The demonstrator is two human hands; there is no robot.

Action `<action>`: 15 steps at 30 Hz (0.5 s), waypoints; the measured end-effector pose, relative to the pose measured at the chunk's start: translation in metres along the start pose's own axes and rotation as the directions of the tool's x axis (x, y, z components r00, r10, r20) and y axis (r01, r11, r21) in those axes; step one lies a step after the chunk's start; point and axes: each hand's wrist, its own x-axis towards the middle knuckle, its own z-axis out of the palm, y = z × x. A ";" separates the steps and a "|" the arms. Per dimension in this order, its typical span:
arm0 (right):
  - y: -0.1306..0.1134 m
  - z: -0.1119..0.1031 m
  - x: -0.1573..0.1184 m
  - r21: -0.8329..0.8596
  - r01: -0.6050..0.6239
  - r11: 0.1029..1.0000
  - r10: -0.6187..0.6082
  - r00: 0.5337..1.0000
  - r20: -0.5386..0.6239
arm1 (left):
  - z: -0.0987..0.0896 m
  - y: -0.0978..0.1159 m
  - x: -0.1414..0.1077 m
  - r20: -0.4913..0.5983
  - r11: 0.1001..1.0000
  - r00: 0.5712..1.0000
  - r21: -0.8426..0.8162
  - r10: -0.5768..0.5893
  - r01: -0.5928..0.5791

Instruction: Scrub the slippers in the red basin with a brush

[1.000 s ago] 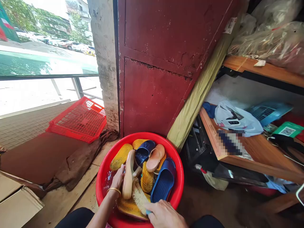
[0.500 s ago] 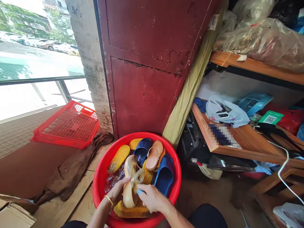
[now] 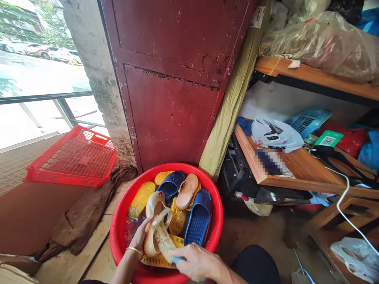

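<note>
My left hand [image 3: 138, 239] is closed on the side of a beige sandal [image 3: 150, 245] with clear straps, tilted above the water. My right hand [image 3: 197, 261] grips the blue handle of a scrubbing brush [image 3: 163, 239]. Its pale bristles lie against the inside of the sandal, under the strap. Both hands are over a red basin [image 3: 218, 221] of water. In it lie a navy slide slipper [image 3: 197, 221], another navy slipper [image 3: 171, 186], a peach sandal [image 3: 187, 192] and several yellow slippers [image 3: 142, 197]. The sandal and my hands hide part of what lies below.
A red plastic crate [image 3: 74, 157] stands at the left beside a brown cloth [image 3: 79, 221]. Behind the basin is a dark red door [image 3: 174, 114]. A rolled yellowish sheet [image 3: 227, 122] leans there. Wooden shelves [image 3: 308, 185] with bags are on the right.
My right hand has drawn back toward me and right, bringing the brush's bristles into view. My left hand still holds the sandal. The whole view has shifted slightly.
</note>
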 end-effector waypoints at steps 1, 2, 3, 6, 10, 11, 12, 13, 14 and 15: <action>0.002 0.002 -0.007 -0.024 -0.011 1.000 0.010 1.000 -0.023 | 0.000 0.000 0.002 -0.022 0.999 0.999 0.011 0.033 -0.033; 0.002 0.004 -0.010 -0.035 -0.020 0.999 0.019 0.999 -0.039 | 0.001 0.000 0.005 -0.039 0.997 0.997 0.030 0.071 -0.069; 0.002 0.005 -0.010 -0.040 -0.029 0.999 0.026 0.998 -0.057 | 0.003 -0.001 0.007 -0.049 0.992 0.993 0.058 0.111 -0.109; -0.006 0.007 0.014 -0.034 -0.058 0.998 0.053 0.987 -0.150 | 0.010 -0.010 0.011 -0.045 0.955 0.973 0.204 0.228 -0.214; -0.018 0.001 0.051 -0.011 -0.140 0.990 0.130 0.947 -0.293 | 0.017 -0.024 0.015 -0.056 0.836 0.917 0.436 0.395 -0.333; -0.019 -0.001 0.052 -0.013 -0.125 0.992 0.115 0.949 -0.294 | 0.017 -0.025 0.016 -0.056 0.794 0.889 0.477 0.454 -0.376; -0.019 -0.003 0.049 -0.021 -0.090 0.996 0.081 0.958 -0.276 | 0.016 -0.024 0.016 -0.048 0.748 0.857 0.515 0.513 -0.419; -0.017 -0.004 0.042 -0.034 -0.046 0.998 0.036 0.969 -0.243 | 0.015 -0.021 0.015 -0.037 0.699 0.822 0.550 0.568 -0.458; -0.013 -0.005 0.033 -0.048 -0.003 0.999 -0.007 0.980 -0.201 | 0.013 -0.016 0.015 -0.031 0.646 0.784 0.587 0.619 -0.487; -0.009 -0.005 0.020 -0.060 0.026 0.998 -0.035 0.986 -0.166 | 0.011 -0.010 0.013 -0.045 0.595 0.748 0.637 0.663 -0.490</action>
